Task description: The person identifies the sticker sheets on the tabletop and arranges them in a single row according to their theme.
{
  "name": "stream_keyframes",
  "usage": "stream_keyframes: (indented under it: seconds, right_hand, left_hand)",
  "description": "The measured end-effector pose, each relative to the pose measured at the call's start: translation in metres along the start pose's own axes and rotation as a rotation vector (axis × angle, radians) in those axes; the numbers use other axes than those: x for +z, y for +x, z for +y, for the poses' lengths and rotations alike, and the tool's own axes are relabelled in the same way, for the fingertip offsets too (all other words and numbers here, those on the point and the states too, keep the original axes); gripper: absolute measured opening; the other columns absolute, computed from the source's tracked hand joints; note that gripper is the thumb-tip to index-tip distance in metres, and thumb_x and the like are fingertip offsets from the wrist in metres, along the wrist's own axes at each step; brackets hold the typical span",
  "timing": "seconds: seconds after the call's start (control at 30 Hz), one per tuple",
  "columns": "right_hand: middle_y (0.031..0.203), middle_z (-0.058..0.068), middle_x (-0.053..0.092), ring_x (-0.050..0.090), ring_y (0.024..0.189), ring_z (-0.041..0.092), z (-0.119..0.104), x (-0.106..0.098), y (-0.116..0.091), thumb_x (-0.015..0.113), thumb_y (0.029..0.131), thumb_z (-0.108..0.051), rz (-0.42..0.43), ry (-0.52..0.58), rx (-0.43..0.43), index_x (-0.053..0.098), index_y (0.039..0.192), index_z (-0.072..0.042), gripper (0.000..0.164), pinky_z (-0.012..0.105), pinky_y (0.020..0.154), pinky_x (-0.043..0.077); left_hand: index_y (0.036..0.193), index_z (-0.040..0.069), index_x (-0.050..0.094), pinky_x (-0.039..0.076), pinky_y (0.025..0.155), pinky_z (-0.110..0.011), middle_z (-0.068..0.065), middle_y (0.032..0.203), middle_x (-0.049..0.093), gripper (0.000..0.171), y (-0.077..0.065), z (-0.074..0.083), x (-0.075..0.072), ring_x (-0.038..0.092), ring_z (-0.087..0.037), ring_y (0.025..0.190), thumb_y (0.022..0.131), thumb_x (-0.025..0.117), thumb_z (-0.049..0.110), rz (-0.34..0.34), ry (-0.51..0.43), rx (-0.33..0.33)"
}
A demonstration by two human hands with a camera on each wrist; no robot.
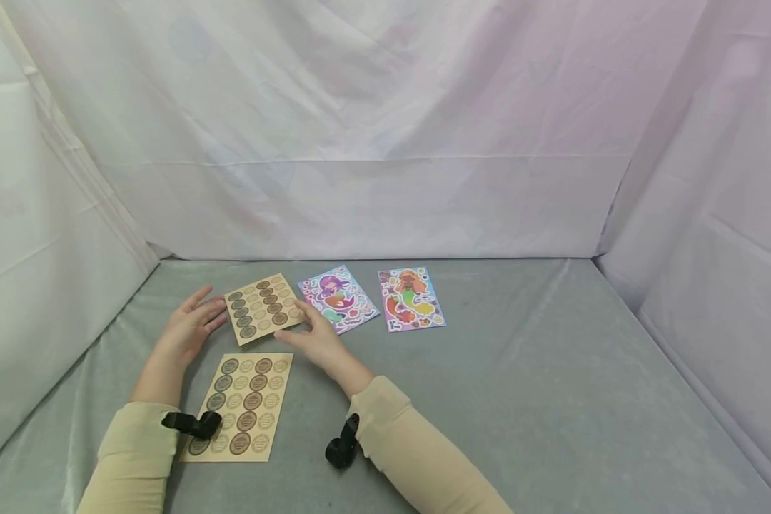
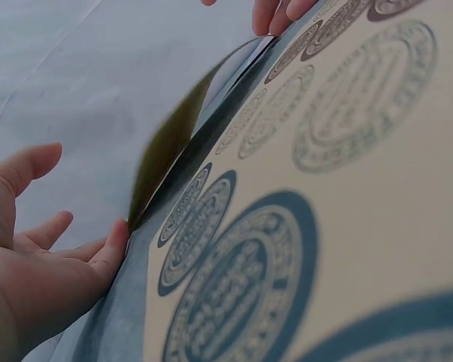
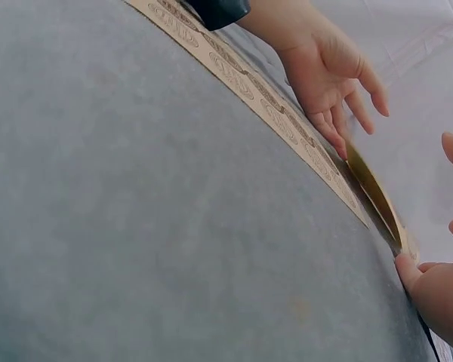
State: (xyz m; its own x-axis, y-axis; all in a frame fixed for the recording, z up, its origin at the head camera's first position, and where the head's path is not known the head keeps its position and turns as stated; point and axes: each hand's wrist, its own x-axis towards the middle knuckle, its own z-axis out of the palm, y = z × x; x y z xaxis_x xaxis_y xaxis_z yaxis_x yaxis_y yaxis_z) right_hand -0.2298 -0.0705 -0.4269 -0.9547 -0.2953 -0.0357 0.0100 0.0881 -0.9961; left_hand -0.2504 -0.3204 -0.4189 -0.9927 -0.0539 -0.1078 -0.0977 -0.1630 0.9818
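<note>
The fingers of the left hand and right hand are spread, with no pinch visible on either. Closest to the person, the near sheet of round stickers lies on the grey surface between the forearms. Just beyond, the far sheet of round stickers sits between the hands, bowed up off the surface. Its long axis runs away from the person, leaning left at the far end, so each hand meets a long edge: left fingertips at the left, right ones toward the near right corner. Neither hand is clearly nearer. Rightward lie two mermaid sheets, one purple-haired, one orange-haired, before the white drape.
</note>
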Motion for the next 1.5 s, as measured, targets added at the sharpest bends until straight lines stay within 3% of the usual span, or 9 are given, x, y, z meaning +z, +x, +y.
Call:
stream_keyframes:
  seconds: [0.17, 0.3, 0.4, 0.5, 0.6, 0.7, 1.03, 1.5]
  right_hand:
    - [0.14, 0.006, 0.047, 0.043, 0.128, 0.025, 0.002, 0.001, 0.001, 0.076, 0.083, -0.02, 0.034, 0.019, -0.004, 0.043, 0.144, -0.015, 0.069, 0.039, 0.102, 0.041]
    - [0.138, 0.008, 0.049, 0.045, 0.126, 0.025, 0.003, 0.001, 0.002, 0.075, 0.084, -0.021, 0.054, 0.031, 0.004, 0.044, 0.143, -0.016, 0.067, 0.04, 0.102, 0.041]
    - [0.14, 0.01, 0.047, 0.045, 0.127, 0.025, 0.002, 0.001, 0.003, 0.075, 0.084, -0.023, 0.052, 0.025, 0.014, 0.043, 0.144, -0.016, 0.069, 0.039, 0.103, 0.04]
    - [0.142, 0.011, 0.046, 0.044, 0.128, 0.026, 0.002, 0.001, 0.003, 0.074, 0.085, -0.024, 0.046, 0.013, 0.025, 0.042, 0.144, -0.016, 0.068, 0.041, 0.104, 0.04]
    - [0.142, 0.013, 0.045, 0.045, 0.127, 0.027, 0.002, 0.0, 0.004, 0.073, 0.086, -0.024, 0.039, 0.007, 0.037, 0.041, 0.145, -0.016, 0.067, 0.042, 0.104, 0.039]
    - [0.14, 0.015, 0.046, 0.046, 0.126, 0.028, 0.0, -0.001, 0.004, 0.072, 0.086, -0.023, 0.036, 0.007, 0.046, 0.042, 0.144, -0.015, 0.065, 0.042, 0.104, 0.039]
    - [0.137, 0.014, 0.048, 0.047, 0.124, 0.027, -0.002, -0.002, 0.005, 0.072, 0.086, -0.021, 0.019, 0.028, 0.074, 0.042, 0.143, -0.012, 0.064, 0.04, 0.104, 0.039]
    - [0.139, 0.016, 0.046, 0.046, 0.125, 0.029, -0.002, -0.001, 0.005, 0.07, 0.089, -0.022, 0.014, 0.026, 0.062, 0.041, 0.143, -0.01, 0.063, 0.042, 0.104, 0.039]
  left_hand:
    - [0.154, 0.007, 0.0, 0.047, 0.091, -0.02, -0.015, 0.128, 0.038, 0.082, -0.002, 0.003, 0.0, 0.055, -0.008, 0.102, 0.095, 0.057, 0.005, 0.014, -0.124, -0.016]
    - [0.154, 0.008, 0.001, 0.048, 0.087, -0.019, -0.025, 0.143, 0.026, 0.081, -0.003, 0.004, 0.002, 0.057, -0.008, 0.102, 0.096, 0.057, 0.006, 0.026, -0.155, -0.032]
    - [0.154, 0.008, 0.001, 0.048, 0.086, -0.02, -0.024, 0.147, 0.021, 0.079, -0.003, 0.004, 0.002, 0.057, -0.008, 0.102, 0.096, 0.056, 0.006, 0.024, -0.156, -0.037]
    - [0.154, 0.007, 0.001, 0.049, 0.085, -0.02, -0.02, 0.135, 0.039, 0.079, -0.003, 0.003, 0.001, 0.059, -0.008, 0.1, 0.097, 0.055, 0.005, 0.017, -0.167, -0.035]
    - [0.153, 0.005, -0.001, 0.048, 0.085, -0.019, -0.003, 0.114, 0.055, 0.079, -0.003, 0.002, 0.0, 0.059, -0.007, 0.099, 0.097, 0.055, 0.005, 0.0, -0.15, -0.026]
    - [0.152, 0.002, -0.002, 0.047, 0.084, -0.018, 0.007, 0.104, 0.057, 0.079, -0.002, 0.0, -0.001, 0.058, -0.005, 0.097, 0.098, 0.055, 0.008, -0.013, -0.092, -0.016]
    - [0.151, -0.003, 0.001, 0.054, 0.08, -0.021, 0.012, 0.093, 0.064, 0.072, 0.002, -0.01, -0.003, 0.065, -0.003, 0.085, 0.099, 0.051, 0.007, -0.08, 0.088, -0.035]
    - [0.151, -0.002, 0.004, 0.055, 0.075, -0.021, 0.014, 0.092, 0.065, 0.069, 0.0, -0.008, -0.001, 0.065, -0.004, 0.082, 0.097, 0.047, -0.005, -0.089, 0.132, -0.051]
